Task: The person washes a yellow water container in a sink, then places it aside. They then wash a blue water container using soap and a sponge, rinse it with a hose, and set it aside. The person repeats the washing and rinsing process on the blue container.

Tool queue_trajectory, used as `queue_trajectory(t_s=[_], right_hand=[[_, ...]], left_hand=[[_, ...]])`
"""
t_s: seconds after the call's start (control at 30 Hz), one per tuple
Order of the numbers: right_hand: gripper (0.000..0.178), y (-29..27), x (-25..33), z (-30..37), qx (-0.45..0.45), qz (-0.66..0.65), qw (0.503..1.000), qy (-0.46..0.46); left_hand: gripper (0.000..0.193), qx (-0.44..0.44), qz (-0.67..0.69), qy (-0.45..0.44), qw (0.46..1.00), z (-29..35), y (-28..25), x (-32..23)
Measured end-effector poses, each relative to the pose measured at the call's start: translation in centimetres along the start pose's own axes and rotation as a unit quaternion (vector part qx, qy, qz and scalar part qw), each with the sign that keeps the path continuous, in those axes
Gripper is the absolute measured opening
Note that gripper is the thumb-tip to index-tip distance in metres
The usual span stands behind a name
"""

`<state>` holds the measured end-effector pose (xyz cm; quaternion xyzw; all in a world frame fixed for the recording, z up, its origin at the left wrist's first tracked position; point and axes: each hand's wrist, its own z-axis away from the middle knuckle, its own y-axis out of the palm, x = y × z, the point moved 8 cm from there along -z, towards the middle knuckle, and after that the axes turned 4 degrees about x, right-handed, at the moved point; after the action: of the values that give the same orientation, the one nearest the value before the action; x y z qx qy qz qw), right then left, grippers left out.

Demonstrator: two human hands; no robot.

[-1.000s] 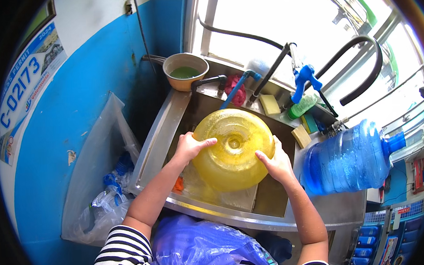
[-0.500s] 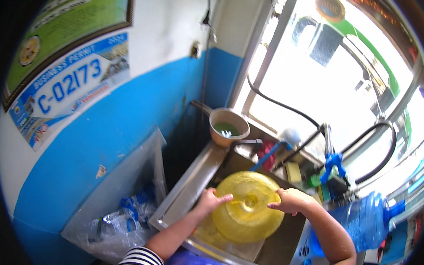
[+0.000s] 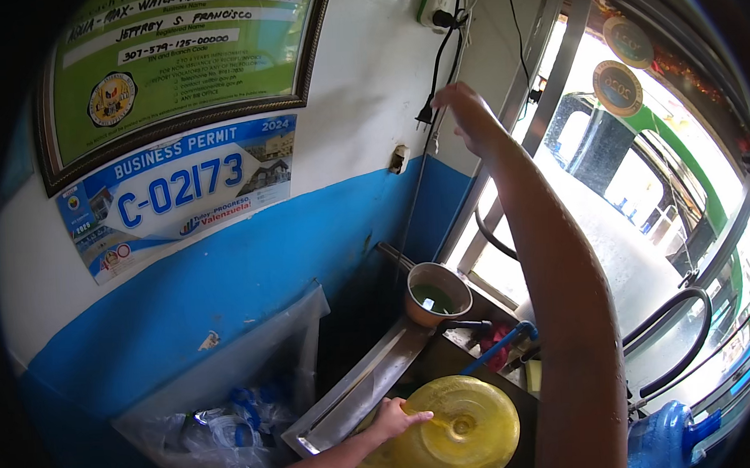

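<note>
A round, translucent yellow plastic basin (image 3: pixel 475 422), ringed at its centre, lies tilted in the stainless steel sink (image 3: pixel 372 364). My left hand (image 3: pixel 397 419) grips its left edge, thumb on top and the other fingers mostly hidden. High up, my right hand (image 3: pixel 473 119) is raised away from the basin, its fingers bent and apart. Close to its fingertips a black plug (image 3: pixel 426 113) hangs on a cord in front of the wall; I see no clear grip on it. My right forearm hides part of the sink and the tap area.
A saucepan (image 3: pixel 439 294) with greenish liquid stands at the sink's far corner, near a blue pipe (image 3: pixel 497 350). Left of the sink is a clear plastic bag (image 3: pixel 292 338) of bottles. A blue water jug (image 3: pixel 664 435) is at the right, and a socket (image 3: pixel 440 1) sits high on the wall.
My right hand has let go of the basin's right edge and risen to the hanging plug. My left hand still holds the basin. The view has tilted up toward the wall.
</note>
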<state>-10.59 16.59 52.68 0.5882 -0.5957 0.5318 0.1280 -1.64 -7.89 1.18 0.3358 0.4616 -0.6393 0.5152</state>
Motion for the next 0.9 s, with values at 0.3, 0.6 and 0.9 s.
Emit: queue_trajectory(t_s=[0.3, 0.6, 0.9], right_hand=[[0.028, -15.8, 0.1, -0.3, -0.131, -0.127, 0.978, -0.105], [0.059, -10.4, -16.6, 38.8, 0.111, 0.338, 0.929, 0.102], [0.087, -13.5, -23.4, 63.5, -0.235, -0.079, 0.931, 0.269]], left_hand=[[0.103, 0.029, 0.038, 0.028, 0.998, -1.8, 1.5, 1.2], [0.053, 0.012, 0.125, 0.041, 0.991, -1.6, -0.8, 1.2], [0.051, 0.055, -0.075, 0.209, 0.973, 5.4, 5.3, -12.7]])
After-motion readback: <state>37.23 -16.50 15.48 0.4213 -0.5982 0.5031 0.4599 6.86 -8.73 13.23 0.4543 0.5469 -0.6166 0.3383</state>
